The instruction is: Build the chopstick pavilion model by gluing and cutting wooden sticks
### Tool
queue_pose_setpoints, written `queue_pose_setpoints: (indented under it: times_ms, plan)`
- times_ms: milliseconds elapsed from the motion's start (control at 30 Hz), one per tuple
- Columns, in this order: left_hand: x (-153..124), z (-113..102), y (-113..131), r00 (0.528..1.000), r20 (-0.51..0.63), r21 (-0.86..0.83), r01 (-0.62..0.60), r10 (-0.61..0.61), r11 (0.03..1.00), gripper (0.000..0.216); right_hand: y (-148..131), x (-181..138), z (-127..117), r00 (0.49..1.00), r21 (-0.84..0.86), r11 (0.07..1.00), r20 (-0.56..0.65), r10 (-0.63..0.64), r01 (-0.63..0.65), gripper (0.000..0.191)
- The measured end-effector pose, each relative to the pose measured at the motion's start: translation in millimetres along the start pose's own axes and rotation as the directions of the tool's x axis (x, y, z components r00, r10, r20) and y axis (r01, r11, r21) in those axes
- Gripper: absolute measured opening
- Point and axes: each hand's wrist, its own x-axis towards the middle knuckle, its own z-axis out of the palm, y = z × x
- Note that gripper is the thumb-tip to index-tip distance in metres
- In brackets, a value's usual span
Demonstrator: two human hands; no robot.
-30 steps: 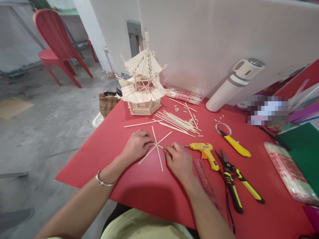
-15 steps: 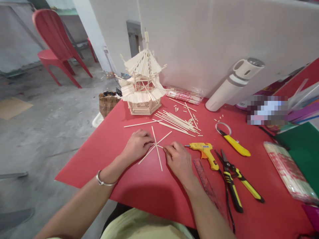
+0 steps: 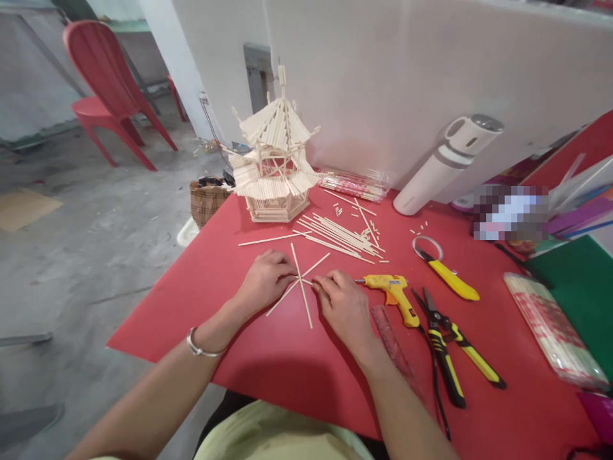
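Note:
Three thin wooden sticks cross at one point on the red tabletop (image 3: 167, 300), forming a six-armed star. My left hand (image 3: 268, 278) rests on the left of the star, its fingers pinching one end of the crosswise stick (image 3: 308, 282). At that stick's other end, the thumb and forefinger of my right hand (image 3: 343, 305) are closed together. One star stick (image 3: 306, 305) runs away from me, and another stick (image 3: 281, 299) slants from lower left to upper right. My fingers hide both tips of the crosswise stick.
Behind the star stands a stick-built pagoda model (image 3: 275, 156). Loose sticks (image 3: 340, 237) lie beyond my hands. To the right are a yellow glue gun (image 3: 390, 291), a ruler (image 3: 390, 335), pruning shears (image 3: 445, 345), a yellow-handled tool (image 3: 453, 278) and a white flask (image 3: 435, 176).

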Motion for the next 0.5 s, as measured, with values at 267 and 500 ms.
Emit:
queue_pose_setpoints:
  times_ms: [267, 500]
  plan:
    - [0, 0, 3, 0.999, 0.033, 0.015, -0.002, 0.001, 1.000, 0.018, 12, 39, -13, 0.988, -0.135, 0.982, 0.096, -0.119, 0.131, 0.022]
    - [0, 2, 2, 1.000, 0.016, 0.005, 0.017, -0.017, 1.000, 0.017, 17, 53, -2, 0.966, -0.109, 0.972, 0.182, -0.186, 0.208, 0.018]
